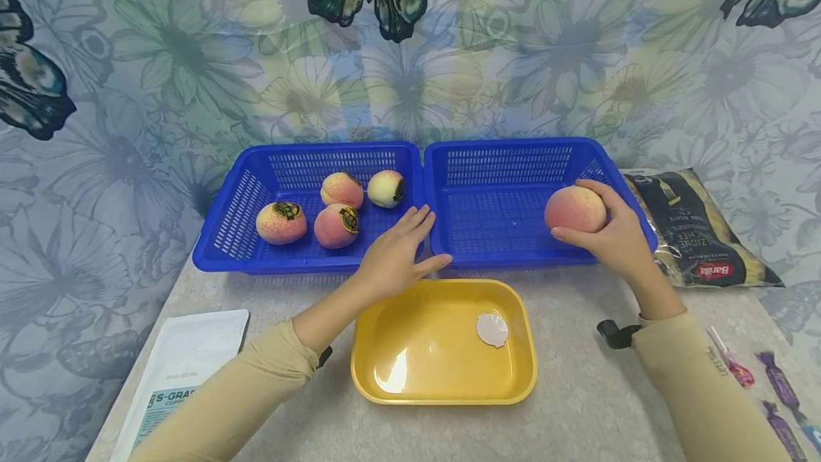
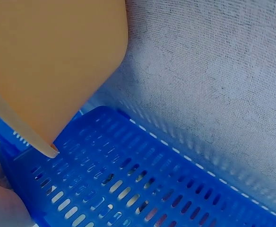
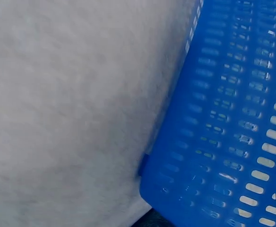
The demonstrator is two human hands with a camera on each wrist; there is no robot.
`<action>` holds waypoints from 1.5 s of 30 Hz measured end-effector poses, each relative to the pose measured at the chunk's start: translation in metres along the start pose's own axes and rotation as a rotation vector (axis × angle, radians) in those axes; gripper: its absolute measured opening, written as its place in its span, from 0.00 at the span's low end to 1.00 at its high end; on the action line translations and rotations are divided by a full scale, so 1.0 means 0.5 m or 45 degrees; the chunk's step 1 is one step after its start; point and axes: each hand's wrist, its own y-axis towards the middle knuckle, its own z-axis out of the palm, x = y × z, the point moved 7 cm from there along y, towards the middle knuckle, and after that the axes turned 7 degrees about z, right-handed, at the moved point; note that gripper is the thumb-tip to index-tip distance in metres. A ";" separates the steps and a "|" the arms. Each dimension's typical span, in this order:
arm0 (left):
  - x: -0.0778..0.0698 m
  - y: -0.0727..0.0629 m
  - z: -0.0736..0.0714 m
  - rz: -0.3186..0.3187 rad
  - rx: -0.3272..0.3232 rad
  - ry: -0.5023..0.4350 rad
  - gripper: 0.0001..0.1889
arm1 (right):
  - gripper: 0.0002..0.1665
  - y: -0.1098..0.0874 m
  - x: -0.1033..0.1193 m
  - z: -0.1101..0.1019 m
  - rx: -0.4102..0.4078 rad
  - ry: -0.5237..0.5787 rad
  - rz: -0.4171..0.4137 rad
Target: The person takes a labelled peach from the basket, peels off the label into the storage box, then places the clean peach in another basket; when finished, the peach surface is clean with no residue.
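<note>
My right hand [image 1: 618,237] holds a pink-and-cream peach [image 1: 575,209] over the right end of the right blue basket [image 1: 490,260], thumb in front and fingers behind. My left hand [image 1: 396,252] lies with fingers extended at the inner front corner of the left blue basket [image 1: 301,262], thumb pointing toward the right basket. Several peaches lie in the left basket, among them a pink one [image 1: 333,228] with a black-and-gold sticker. In the left wrist view, part of the left hand [image 2: 5,203] shows beside the slotted basket wall [image 2: 142,175].
A yellow tray [image 1: 442,396] with a pale round sticker [image 1: 492,330] stands before the baskets. At right lie a dark Barilla bag [image 1: 689,219], a lollipop [image 1: 740,374] and wrapped candies [image 1: 779,380]. A white coffee pouch [image 1: 192,348] lies at left. Patterned fabric [image 1: 410,91] hangs behind.
</note>
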 end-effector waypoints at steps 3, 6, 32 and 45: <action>0.001 0.000 0.002 -0.003 0.011 0.020 0.44 | 0.54 0.021 0.004 -0.001 0.001 -0.018 -0.003; 0.003 -0.001 0.005 -0.004 0.017 0.031 0.44 | 0.57 0.046 0.006 -0.001 0.005 -0.067 0.012; 0.010 -0.001 0.011 -0.011 0.021 0.019 0.44 | 0.64 0.169 -0.067 0.054 0.248 -0.477 0.228; 0.011 -0.004 0.009 -0.024 0.032 -0.010 0.45 | 0.65 0.169 -0.072 0.057 0.270 -0.522 0.222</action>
